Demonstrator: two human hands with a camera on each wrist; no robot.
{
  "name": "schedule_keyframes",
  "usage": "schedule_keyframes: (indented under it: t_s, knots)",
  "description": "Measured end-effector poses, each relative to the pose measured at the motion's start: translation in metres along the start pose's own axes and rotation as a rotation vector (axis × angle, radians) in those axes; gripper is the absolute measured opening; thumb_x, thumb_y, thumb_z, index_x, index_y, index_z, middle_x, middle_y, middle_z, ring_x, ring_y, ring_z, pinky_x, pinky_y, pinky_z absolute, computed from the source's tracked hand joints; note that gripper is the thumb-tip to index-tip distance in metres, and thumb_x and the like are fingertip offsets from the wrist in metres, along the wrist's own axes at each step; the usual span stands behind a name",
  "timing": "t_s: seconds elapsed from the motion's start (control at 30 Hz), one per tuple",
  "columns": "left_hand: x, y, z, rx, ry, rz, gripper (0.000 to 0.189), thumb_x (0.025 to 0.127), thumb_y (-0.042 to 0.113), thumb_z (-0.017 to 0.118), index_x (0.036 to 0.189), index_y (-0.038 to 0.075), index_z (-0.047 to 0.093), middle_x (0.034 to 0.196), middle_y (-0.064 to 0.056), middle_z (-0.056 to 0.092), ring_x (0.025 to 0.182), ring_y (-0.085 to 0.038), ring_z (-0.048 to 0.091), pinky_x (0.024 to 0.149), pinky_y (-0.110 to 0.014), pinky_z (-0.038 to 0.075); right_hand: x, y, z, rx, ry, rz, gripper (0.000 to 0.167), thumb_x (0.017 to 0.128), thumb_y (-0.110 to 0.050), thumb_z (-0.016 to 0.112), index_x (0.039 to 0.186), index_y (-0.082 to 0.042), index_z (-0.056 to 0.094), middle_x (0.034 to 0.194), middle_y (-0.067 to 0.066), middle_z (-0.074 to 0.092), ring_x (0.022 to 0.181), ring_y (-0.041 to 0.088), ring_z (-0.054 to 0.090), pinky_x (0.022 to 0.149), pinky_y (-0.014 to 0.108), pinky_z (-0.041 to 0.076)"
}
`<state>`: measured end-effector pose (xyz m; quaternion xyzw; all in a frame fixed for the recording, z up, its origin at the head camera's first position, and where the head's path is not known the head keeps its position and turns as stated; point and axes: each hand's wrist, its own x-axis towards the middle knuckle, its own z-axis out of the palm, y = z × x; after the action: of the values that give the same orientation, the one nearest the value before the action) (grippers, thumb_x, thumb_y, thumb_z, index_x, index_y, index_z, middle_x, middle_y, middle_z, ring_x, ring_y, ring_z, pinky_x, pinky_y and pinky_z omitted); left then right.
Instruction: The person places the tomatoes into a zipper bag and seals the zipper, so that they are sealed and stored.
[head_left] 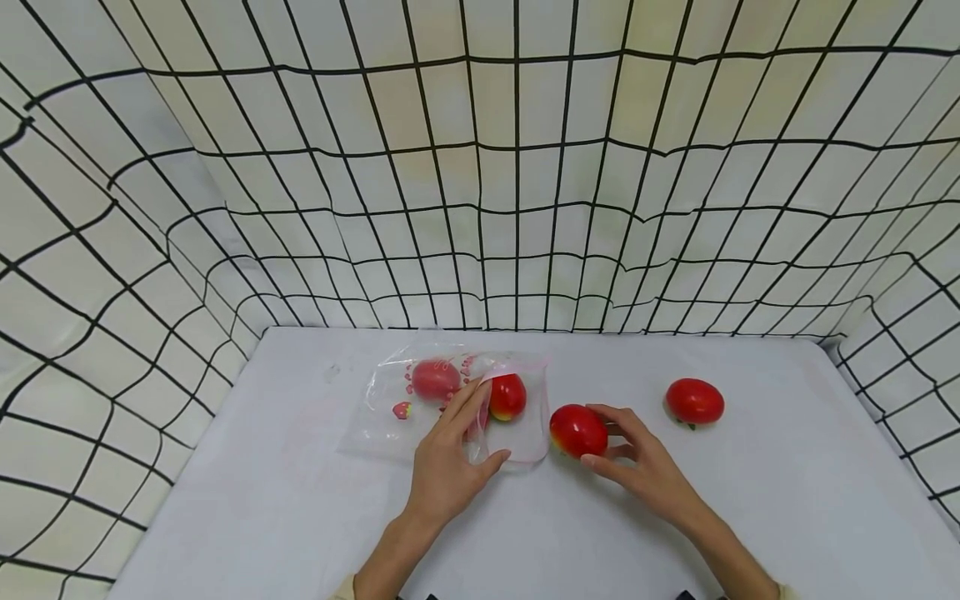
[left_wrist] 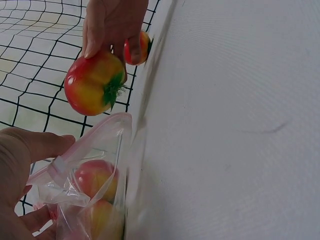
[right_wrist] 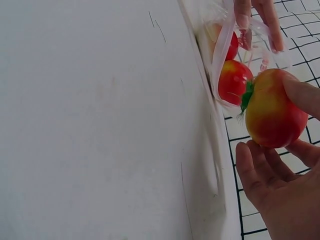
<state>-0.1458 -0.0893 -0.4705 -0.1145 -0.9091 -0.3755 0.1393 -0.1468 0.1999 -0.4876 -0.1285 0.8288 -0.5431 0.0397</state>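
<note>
A clear zip bag with a pink rim and strawberry prints lies on the table, its mouth facing right. Inside, one tomato sits just within the mouth and another tomato shows through the film farther left. My left hand holds the bag's mouth apart, thumb near the pink rim, palm partly covering the bag. Just right of the opening, my right hand grips a red and yellow tomato between thumb and fingers. Its green leafy top shows in the left wrist view.
Another tomato lies on the white table to the right, beyond my right hand. Black netting over white sheeting stands along the table's back and both sides.
</note>
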Motion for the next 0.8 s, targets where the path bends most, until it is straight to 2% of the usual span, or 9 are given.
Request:
schedule_keyframes:
  t_s: [0.43,0.8]
  knots:
    - [0.0,0.001,0.0,-0.007,-0.005,-0.007,0.097,0.072,0.023,0.097,0.156,0.03,0.049,0.159,0.005,0.052,0.148,-0.019,0.05,0.1,-0.039,0.06,0.011,-0.006,0.013,0.023,-0.018,0.038,0.072,0.087,-0.017,0.084,0.15,-0.019,0.049,0.144,0.009,0.056,0.13,0.033,0.057,0.089,0.017,0.059]
    - [0.0,0.0,0.0,-0.007,0.002,0.011,0.097,0.072,0.023,0.097,0.156,0.029,0.049,0.159,0.004,0.053,0.148,-0.019,0.051,0.102,-0.038,0.059,0.021,-0.007,0.025,0.057,-0.015,0.005,0.068,0.089,-0.018,0.083,0.149,-0.016,0.05,0.15,0.011,0.056,0.131,0.034,0.059,0.091,0.017,0.059]
